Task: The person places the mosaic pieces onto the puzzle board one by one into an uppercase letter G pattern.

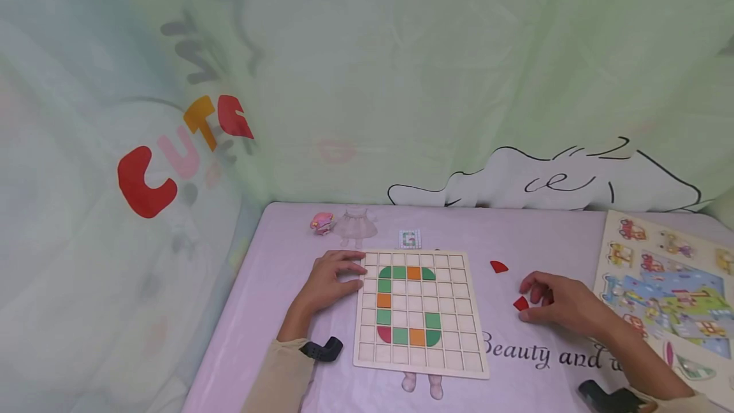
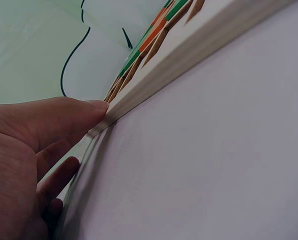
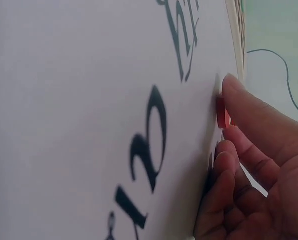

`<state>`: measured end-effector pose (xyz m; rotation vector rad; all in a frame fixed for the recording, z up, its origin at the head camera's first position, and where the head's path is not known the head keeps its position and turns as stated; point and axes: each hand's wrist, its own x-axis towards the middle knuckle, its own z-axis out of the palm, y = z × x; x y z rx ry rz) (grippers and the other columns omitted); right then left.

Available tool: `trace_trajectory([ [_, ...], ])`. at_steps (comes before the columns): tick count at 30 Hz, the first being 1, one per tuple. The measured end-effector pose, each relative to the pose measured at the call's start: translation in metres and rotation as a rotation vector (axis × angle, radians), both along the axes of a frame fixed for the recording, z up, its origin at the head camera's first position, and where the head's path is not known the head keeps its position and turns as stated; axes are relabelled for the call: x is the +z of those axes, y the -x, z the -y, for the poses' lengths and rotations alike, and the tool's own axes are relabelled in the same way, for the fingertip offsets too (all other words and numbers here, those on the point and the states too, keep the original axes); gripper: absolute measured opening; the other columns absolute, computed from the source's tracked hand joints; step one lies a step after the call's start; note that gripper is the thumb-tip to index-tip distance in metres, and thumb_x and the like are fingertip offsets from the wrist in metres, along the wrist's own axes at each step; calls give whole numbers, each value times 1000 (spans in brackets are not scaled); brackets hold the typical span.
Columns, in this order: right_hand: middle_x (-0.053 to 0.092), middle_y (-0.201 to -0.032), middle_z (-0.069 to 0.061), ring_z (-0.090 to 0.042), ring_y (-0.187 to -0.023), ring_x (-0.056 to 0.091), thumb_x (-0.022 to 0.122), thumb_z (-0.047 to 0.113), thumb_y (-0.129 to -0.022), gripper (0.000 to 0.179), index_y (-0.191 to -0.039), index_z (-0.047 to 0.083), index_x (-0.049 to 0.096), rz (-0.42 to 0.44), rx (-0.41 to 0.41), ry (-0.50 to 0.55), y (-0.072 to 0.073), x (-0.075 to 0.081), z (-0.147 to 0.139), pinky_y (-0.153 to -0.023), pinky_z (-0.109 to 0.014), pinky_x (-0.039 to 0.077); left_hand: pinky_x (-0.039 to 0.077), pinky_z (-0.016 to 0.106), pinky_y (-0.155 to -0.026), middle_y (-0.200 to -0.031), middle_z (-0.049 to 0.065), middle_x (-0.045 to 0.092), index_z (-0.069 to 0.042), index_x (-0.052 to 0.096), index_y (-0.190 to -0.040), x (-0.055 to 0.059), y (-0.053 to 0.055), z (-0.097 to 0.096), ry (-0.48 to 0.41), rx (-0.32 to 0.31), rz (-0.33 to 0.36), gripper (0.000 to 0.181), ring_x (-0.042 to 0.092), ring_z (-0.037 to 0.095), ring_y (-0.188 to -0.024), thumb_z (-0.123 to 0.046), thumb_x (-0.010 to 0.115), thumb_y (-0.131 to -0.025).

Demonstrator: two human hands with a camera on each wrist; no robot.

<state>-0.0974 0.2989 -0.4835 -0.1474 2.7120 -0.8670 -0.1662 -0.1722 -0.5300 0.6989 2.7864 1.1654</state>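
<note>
A pale wooden grid board (image 1: 453, 362) lies on the table, with green tiles (image 1: 384, 285), orange tiles (image 1: 383, 301) and one red rounded tile (image 1: 384, 334) set in a ring broken on its right side. My left hand (image 1: 332, 282) rests at the board's left edge, fingers loosely extended; in the left wrist view its thumb (image 2: 96, 110) meets the board's side. To the right of the board, my right hand (image 1: 564, 301) pinches a red quarter-circle tile (image 1: 520, 303) between thumb and forefinger, low over the cloth. The right wrist view shows that tile edge-on by the thumb tip.
Another red quarter-circle tile (image 1: 499, 266) lies farther back. Behind the board sit a small pattern card (image 1: 410, 239) and a pink figurine (image 1: 323, 222). Picture puzzle boards (image 1: 665, 273) fill the right side. A curtain (image 1: 367, 81) hangs along the table's back edge.
</note>
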Motion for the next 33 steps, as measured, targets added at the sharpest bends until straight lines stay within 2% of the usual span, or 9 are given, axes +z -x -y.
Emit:
trace_trajectory([
  [11,57,-86,-1,-17,-82,51,88,36,-77,40,-104,16,66,12,-13,-1,-1,-3,4,-63,-25,40,32,47,-105,-139,-8,65,-22,80,-106,0,0,0,-7,-1,7,21,51,20,-134,-25,80,-86],
  [22,63,-85,4,-12,-79,52,86,24,-80,32,-103,19,65,-58,8,17,-4,0,10,-65,-22,43,32,47,-105,-139,-8,65,-22,80,-105,1,-1,0,-9,9,14,20,50,21,-135,-24,80,-85],
  [27,65,-87,3,-14,-82,57,83,25,-85,23,-102,20,68,-31,2,75,-3,-1,13,-69,-21,48,32,46,-104,-139,-8,65,-23,80,-106,2,-2,-1,2,11,7,20,51,21,-135,-24,80,-86],
  [33,66,-89,1,-9,-80,58,79,26,-89,17,-102,19,70,-25,33,180,0,-2,24,-69,-21,49,33,49,-104,-138,-6,66,-22,80,-105,5,-2,-2,-17,8,-1,20,51,24,-134,-23,80,-85],
])
